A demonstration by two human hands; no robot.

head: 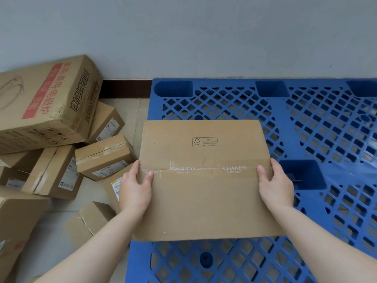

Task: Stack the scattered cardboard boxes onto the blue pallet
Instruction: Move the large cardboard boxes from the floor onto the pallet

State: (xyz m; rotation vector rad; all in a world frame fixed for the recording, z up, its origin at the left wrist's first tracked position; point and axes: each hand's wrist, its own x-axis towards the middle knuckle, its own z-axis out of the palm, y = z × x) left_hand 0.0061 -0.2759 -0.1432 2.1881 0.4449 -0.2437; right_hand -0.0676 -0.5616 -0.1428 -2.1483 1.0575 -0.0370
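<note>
A flat brown cardboard box with clear tape printed "CHANDO GROUP" is over the left part of the blue plastic lattice pallet. My left hand grips its left edge, thumb on top. My right hand grips its right edge the same way. I cannot tell if the box rests on the pallet or hangs just above it. Several more cardboard boxes lie scattered on the floor to the left, among them a large box with red print and a small taped box.
A grey wall with a dark skirting board runs behind the pallet and boxes. Pale tiled floor shows between the box pile and the pallet's left edge. The right side of the pallet carries nothing.
</note>
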